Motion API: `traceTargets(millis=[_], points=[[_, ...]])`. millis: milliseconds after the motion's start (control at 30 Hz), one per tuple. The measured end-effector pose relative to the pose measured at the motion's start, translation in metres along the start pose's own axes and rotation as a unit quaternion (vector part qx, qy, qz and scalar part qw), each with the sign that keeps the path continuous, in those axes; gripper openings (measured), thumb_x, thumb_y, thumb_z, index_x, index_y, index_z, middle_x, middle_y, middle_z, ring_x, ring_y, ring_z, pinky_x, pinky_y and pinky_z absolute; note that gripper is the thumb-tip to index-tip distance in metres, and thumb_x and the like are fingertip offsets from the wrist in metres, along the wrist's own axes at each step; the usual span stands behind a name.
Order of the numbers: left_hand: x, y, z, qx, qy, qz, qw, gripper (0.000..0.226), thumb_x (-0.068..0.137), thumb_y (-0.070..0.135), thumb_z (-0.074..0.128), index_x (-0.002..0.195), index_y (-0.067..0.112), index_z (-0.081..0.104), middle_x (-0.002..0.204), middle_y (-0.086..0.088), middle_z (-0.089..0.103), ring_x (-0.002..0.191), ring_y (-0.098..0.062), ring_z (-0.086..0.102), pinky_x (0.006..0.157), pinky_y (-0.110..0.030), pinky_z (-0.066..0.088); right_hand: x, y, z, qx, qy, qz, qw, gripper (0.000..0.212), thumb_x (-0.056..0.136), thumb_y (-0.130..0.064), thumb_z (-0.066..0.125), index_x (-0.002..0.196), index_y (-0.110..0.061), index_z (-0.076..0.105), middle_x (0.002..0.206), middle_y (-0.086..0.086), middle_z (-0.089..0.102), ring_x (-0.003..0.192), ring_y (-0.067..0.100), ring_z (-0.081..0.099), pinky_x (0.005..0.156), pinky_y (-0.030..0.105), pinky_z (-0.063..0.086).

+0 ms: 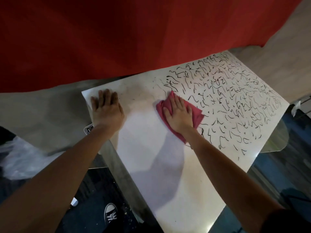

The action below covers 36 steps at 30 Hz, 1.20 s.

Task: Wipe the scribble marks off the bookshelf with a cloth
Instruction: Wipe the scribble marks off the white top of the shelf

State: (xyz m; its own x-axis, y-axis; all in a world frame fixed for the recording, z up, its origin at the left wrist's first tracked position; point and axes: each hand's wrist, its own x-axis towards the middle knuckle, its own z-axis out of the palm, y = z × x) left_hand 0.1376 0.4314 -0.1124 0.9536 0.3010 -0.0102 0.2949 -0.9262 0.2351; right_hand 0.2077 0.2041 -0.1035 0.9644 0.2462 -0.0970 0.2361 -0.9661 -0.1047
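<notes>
Half of the shelf [148,148], roughly, shows bare white on the person's left. The marks [235,98] crowd the other half, to the right.

The cloth [196,112] lies bunched right at the border between the two. The right hand [179,113] presses it flat, fingers [175,101] straight, slightly spread and pointing away. From those fingers the marks lie ahead and out to the right, on the little-finger side, and the nearest strokes touch the cloth's edge. The scribbled band runs from the far edge back toward the near one.

The left hand [107,110] rests palm down near the far left corner, fingers straight and close together, well apart from any marks. The right hand is the nearer, and its next strokes would probably go rightward, across the band.
</notes>
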Motion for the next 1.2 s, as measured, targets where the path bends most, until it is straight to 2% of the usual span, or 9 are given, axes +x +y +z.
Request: traceTargets(millis=[200, 367, 467, 533, 667, 900, 1000, 1100, 1200], points=[[-0.002, 0.000, 0.002, -0.010, 0.003, 0.004, 1.000, 0.053, 0.102, 0.020, 0.027, 0.152, 0.007, 0.019, 0.160, -0.015, 0.008, 0.147, -0.033, 0.000, 0.116, -0.048, -0.004, -0.067, -0.006, 0.011, 0.001, 0.017, -0.027, 0.999, 0.072, 0.090, -0.055, 0.006, 0.154, -0.020, 0.006, 0.161, -0.005, -0.001, 0.147, 0.010, -0.003, 0.117, 0.042, 0.004], [0.002, 0.001, 0.004, -0.020, 0.020, 0.002, 1.000, 0.052, 0.101, 0.019, 0.031, 0.151, 0.006, 0.023, 0.159, -0.017, 0.012, 0.146, -0.034, 0.003, 0.116, -0.049, -0.002, -0.164, -0.013, 0.026, -0.004, 0.036, -0.044, 0.998, 0.067, 0.093, -0.052, 0.021, 0.150, -0.017, 0.026, 0.156, 0.000, 0.023, 0.145, 0.016, 0.013, 0.115, 0.047, 0.013], [0.006, 0.001, 0.003, -0.016, 0.008, 0.008, 1.000, 0.053, 0.101, 0.020, 0.028, 0.151, 0.007, 0.019, 0.159, -0.017, 0.009, 0.147, -0.033, 0.000, 0.117, -0.050, -0.003, -0.131, -0.031, 0.017, -0.002, 0.002, -0.022, 1.000, 0.079, 0.085, -0.060, 0.005, 0.153, -0.020, 0.014, 0.160, -0.003, 0.008, 0.148, 0.015, 0.000, 0.115, 0.044, -0.002], [0.005, -0.001, 0.003, -0.013, 0.007, 0.014, 1.000, 0.053, 0.102, 0.022, 0.026, 0.152, 0.007, 0.018, 0.159, -0.017, 0.008, 0.147, -0.034, 0.000, 0.117, -0.050, -0.004, -0.090, -0.046, 0.013, 0.012, -0.004, -0.004, 1.000, 0.083, 0.082, -0.061, 0.001, 0.153, -0.020, 0.009, 0.161, -0.002, 0.003, 0.148, 0.016, -0.003, 0.116, 0.047, -0.003], [0.001, -0.003, 0.005, -0.009, 0.020, 0.025, 0.999, 0.052, 0.103, 0.023, 0.027, 0.152, 0.007, 0.019, 0.159, -0.018, 0.009, 0.147, -0.034, 0.001, 0.117, -0.048, -0.004, -0.047, -0.071, 0.011, 0.038, -0.027, 0.041, 0.998, 0.067, 0.098, -0.051, 0.024, 0.154, -0.016, 0.006, 0.161, 0.003, -0.002, 0.148, 0.020, -0.006, 0.116, 0.050, -0.004], [-0.001, -0.002, 0.004, -0.013, 0.010, 0.028, 0.999, 0.050, 0.103, 0.022, 0.028, 0.150, 0.007, 0.025, 0.159, -0.017, 0.011, 0.147, -0.034, 0.005, 0.117, -0.045, -0.002, -0.188, -0.043, 0.028, 0.045, 0.027, -0.065, 0.997, 0.067, 0.092, -0.056, 0.020, 0.151, -0.024, 0.021, 0.160, -0.006, 0.011, 0.147, 0.013, 0.005, 0.117, 0.042, 0.001], [-0.001, -0.003, 0.003, -0.017, 0.012, 0.029, 0.999, 0.049, 0.103, 0.021, 0.028, 0.150, 0.007, 0.026, 0.158, -0.018, 0.013, 0.146, -0.035, 0.006, 0.117, -0.046, -0.001, -0.204, 0.016, 0.018, 0.041, 0.009, -0.013, 0.999, 0.069, 0.087, -0.060, 0.011, 0.151, -0.036, 0.004, 0.158, -0.018, -0.004, 0.146, 0.005, -0.007, 0.115, 0.034, -0.003], [-0.003, -0.002, 0.002, -0.021, 0.009, 0.030, 0.999, 0.049, 0.102, 0.021, 0.029, 0.149, 0.006, 0.028, 0.157, -0.020, 0.015, 0.146, -0.036, 0.008, 0.118, -0.047, 0.000, -0.163, 0.070, 0.005, 0.050, 0.028, 0.135, 0.989, 0.079, 0.080, -0.063, 0.006, 0.153, -0.031, 0.010, 0.160, -0.012, 0.001, 0.147, 0.009, -0.002, 0.117, 0.041, 0.003], [-0.004, -0.002, 0.001, -0.026, 0.028, 0.038, 0.999, 0.048, 0.101, 0.018, 0.033, 0.147, 0.004, 0.033, 0.155, -0.023, 0.020, 0.144, -0.039, 0.012, 0.117, -0.049, 0.003, -0.130, 0.069, 0.003, 0.060, 0.021, 0.242, 0.968, 0.066, 0.094, -0.053, 0.019, 0.153, -0.026, 0.009, 0.161, -0.004, 0.000, 0.148, 0.015, -0.004, 0.118, 0.047, 0.001]])
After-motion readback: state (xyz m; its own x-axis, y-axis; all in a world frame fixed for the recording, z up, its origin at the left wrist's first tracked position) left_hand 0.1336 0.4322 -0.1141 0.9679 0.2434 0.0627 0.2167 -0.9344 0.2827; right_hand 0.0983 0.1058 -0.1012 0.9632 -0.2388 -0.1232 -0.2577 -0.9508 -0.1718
